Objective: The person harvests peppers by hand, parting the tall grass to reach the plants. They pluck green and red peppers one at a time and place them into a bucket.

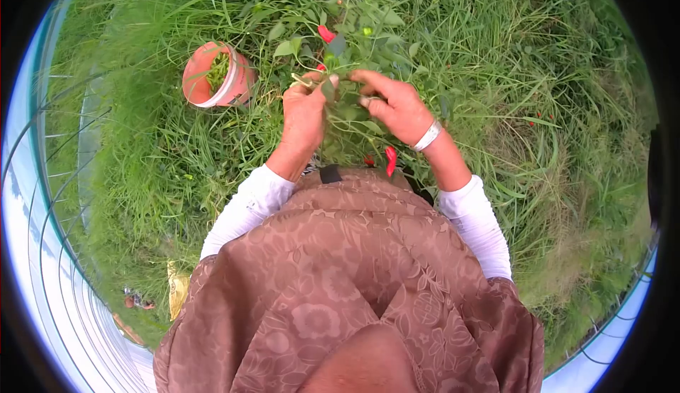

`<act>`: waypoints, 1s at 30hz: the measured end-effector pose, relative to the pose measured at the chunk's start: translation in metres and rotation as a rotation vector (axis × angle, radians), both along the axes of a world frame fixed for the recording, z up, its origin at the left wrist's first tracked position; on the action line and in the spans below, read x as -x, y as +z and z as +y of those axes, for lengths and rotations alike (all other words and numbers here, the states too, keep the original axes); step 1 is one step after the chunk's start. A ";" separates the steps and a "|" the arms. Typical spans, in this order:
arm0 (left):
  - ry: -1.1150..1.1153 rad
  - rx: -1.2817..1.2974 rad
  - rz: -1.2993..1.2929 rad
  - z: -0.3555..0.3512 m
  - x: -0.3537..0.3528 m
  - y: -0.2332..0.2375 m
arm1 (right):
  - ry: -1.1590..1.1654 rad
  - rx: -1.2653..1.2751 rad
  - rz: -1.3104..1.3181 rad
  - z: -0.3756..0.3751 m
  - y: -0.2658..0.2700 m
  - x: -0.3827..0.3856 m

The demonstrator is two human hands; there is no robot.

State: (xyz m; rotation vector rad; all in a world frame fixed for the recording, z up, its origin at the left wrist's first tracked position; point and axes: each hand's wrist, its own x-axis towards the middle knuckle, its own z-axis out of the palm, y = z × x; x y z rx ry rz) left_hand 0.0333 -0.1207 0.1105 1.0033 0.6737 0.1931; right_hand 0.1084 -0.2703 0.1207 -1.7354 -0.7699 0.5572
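A pepper plant (375,21) with green leaves and several red peppers stands between and beyond my hands. My left hand (303,117) is closed on one of its leafy stems, thumb and fingers pinched together. On the other side of the stem, my right hand (402,108) has its thumb and forefinger apart among the leaves, with nothing visible in its grasp. One red pepper (326,34) hangs above my left hand. Another red pepper (391,160) dangles lower down, in front of my brown patterned garment (333,251). Leaves partly hide my fingertips.
A pink bucket (244,81) holding green peppers or pods sits tilted in the grass to my left. Tall grass (510,60) surrounds me. A yellow bag (178,290) lies at lower left, near the curved greenhouse frame (53,202).
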 end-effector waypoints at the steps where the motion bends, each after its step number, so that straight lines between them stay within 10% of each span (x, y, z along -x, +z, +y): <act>1: -0.005 0.002 0.004 0.000 -0.001 -0.001 | -0.007 0.036 0.051 -0.003 0.007 -0.005; 12: 0.129 -0.174 0.139 0.000 -0.027 0.006 | -0.538 0.452 -0.669 -0.028 -0.073 -0.047; 16: 0.321 -0.027 0.135 0.060 -0.030 0.003 | -0.986 0.243 0.209 -0.151 -0.072 -0.076; 18: 0.336 0.078 0.159 0.067 -0.035 0.011 | -1.275 -0.311 0.485 -0.190 -0.055 -0.075; 25: 0.388 0.297 0.226 0.085 -0.050 0.011 | -0.934 -0.333 0.792 -0.162 -0.025 -0.015; 30: 0.400 0.283 0.289 0.072 -0.051 0.024 | -0.551 -0.111 0.543 -0.086 -0.030 -0.010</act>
